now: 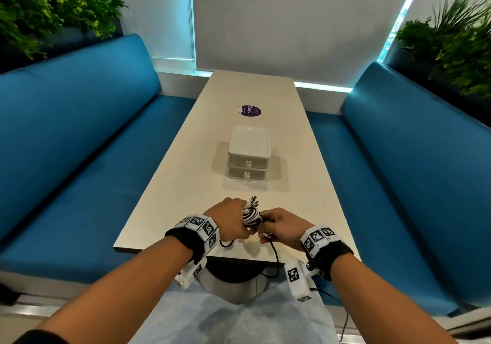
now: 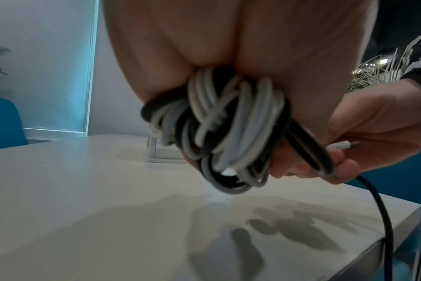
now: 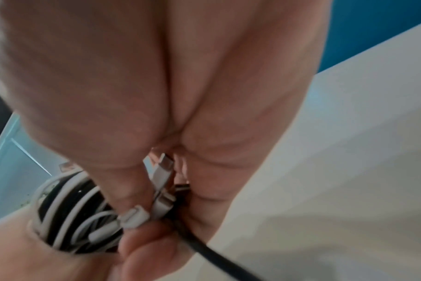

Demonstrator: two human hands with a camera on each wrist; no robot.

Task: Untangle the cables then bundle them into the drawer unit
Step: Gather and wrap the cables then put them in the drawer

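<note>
White and black cables [image 1: 252, 214] coiled, both fists closed round them.
Left hand [image 1: 230, 218] clamps the coil so loops hold; right hand [image 1: 280, 225] beside it pinches the trailing black lead [image 1: 275, 256].

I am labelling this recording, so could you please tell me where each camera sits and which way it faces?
Head: worn high, looks forward and down the table at the drawer unit; both forearms, left hand and right hand show.
Left wrist: looks along the palm at the cable bundle.
Right wrist: looks along the palm at white connectors.
All three share the bundle.
</note>
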